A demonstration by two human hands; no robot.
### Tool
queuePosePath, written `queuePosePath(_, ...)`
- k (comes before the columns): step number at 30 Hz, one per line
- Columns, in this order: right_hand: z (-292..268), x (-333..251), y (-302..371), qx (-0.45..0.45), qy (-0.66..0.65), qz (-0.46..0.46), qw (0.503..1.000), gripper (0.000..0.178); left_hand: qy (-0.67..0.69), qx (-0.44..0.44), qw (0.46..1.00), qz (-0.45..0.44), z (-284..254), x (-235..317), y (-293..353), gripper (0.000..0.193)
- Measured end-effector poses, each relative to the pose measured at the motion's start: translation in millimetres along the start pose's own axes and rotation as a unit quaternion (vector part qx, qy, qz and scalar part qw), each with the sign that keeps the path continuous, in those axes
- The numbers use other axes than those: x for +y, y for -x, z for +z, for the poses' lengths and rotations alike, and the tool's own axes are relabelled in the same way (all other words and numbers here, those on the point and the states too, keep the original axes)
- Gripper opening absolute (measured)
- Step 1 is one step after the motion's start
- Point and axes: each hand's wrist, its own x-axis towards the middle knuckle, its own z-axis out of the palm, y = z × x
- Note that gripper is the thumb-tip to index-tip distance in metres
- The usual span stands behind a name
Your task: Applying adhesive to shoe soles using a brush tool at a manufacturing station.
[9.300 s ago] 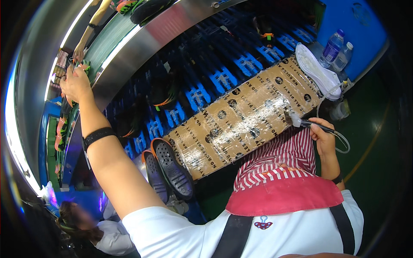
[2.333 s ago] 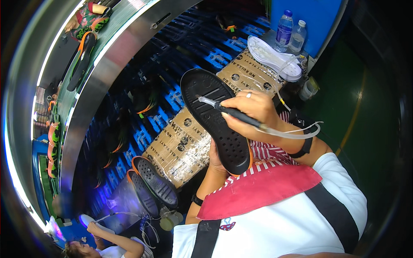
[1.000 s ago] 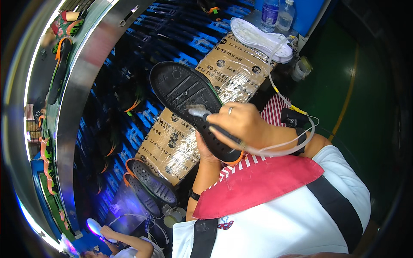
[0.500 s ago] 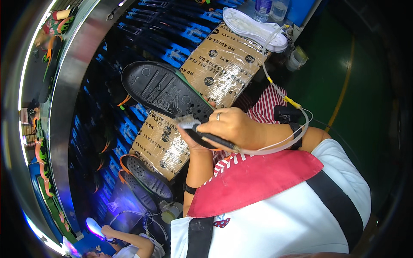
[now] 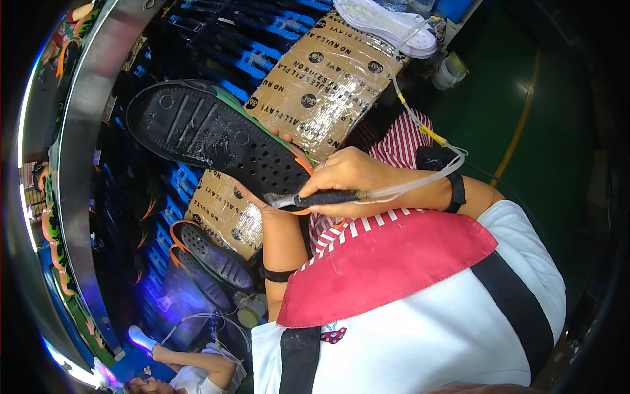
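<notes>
My left hand (image 5: 251, 197) grips a black shoe sole (image 5: 210, 134) from beneath, thumb along the near edge and fingertips showing at the far edge. Its underside faces up, with grooves, rows of small holes and green and orange edges; wet-looking streaks mark the middle. In my right hand (image 5: 348, 176) is a brush with a black handle (image 5: 328, 198), fed by a clear tube (image 5: 413, 187). The pale brush head touches the sole's end nearest me.
A cardboard-covered board (image 5: 328, 72) lies under the work. White soles (image 5: 387, 26) rest beyond it, by a small jar (image 5: 450, 71). More black soles (image 5: 213, 253) sit at left, near a co-worker's arm (image 5: 197, 361). A metal rail (image 5: 98, 85) runs along the left.
The sole has shifted left and toward a flatter view. My brush has moved from the sole's near side edge to its end nearest me.
</notes>
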Motion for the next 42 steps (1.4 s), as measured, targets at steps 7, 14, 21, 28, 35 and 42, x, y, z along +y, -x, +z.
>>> queuePosePath(7, -9.7, 3.4, -1.3, 0.038, -0.096, 0.053, 0.993, 0.020, -0.097, -0.110, 0.988, 0.046, -1.6, 16.2, -8.6, 0.080)
queuePosePath(14, -12.0, -2.7, 2.3, -0.109, -0.190, 0.141, 0.966, 0.023, -0.075, -0.088, 0.993, -0.010, 4.7, 24.7, -0.7, 0.091)
queuePosePath(21, -5.0, 9.3, 3.0, -0.063, -0.047, 0.001, 0.997, 0.021, -0.086, -0.091, 0.990, -0.058, 9.2, 31.8, -1.6, 0.094)
queuePosePath(28, -10.3, 11.4, 0.8, -0.024, 0.016, 0.011, 1.000, 0.023, -0.173, -0.017, 0.980, -0.095, -3.1, 51.6, -0.4, 0.082)
queuePosePath(35, -22.3, 6.0, 1.7, -0.104, -0.048, 0.000, 0.993, 0.021, -0.252, -0.058, 0.950, -0.177, 19.7, 63.2, -9.3, 0.057)
queuePosePath(42, -4.6, 24.2, 5.6, -0.057, 0.002, -0.012, 0.998, 0.023, -0.343, -0.027, 0.892, -0.294, 45.7, 55.0, -28.9, 0.047)
